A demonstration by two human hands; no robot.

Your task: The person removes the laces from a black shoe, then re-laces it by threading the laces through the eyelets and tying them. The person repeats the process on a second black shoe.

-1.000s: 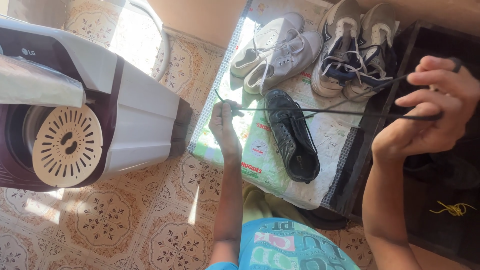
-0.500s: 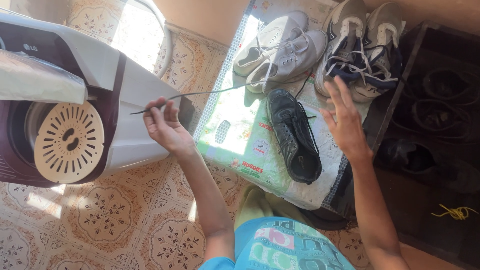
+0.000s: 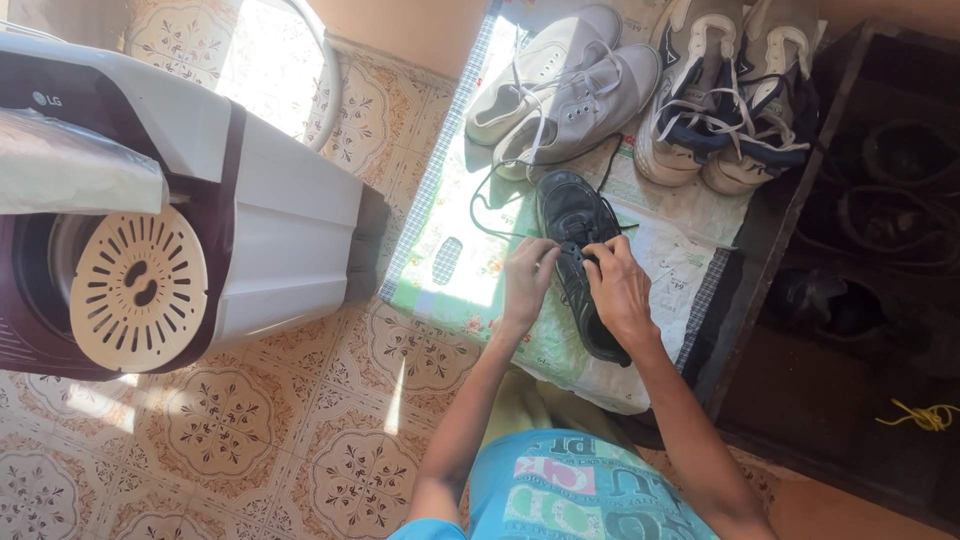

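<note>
A black leather shoe (image 3: 570,205) lies on a printed plastic sheet (image 3: 470,270) spread on the floor. Both my hands rest on its lacing area. My left hand (image 3: 527,280) pinches the black shoelace (image 3: 480,200) at the shoe's left side; the lace loops out to the left and up over the sheet. My right hand (image 3: 615,285) presses on the shoe's tongue and eyelets, fingers curled around the lace there.
A pair of white canvas shoes (image 3: 560,90) and a pair of grey-and-navy sneakers (image 3: 725,90) sit beyond the black shoe. A white-and-maroon washing machine (image 3: 170,200) stands to the left on patterned tiles. A dark shoe rack (image 3: 850,250) holding dark shoes is on the right.
My left hand, which had pulled the lace far out leftward, has come back to the shoe. My right hand dropped from the air onto the shoe. The lace now lies slack in a loop.
</note>
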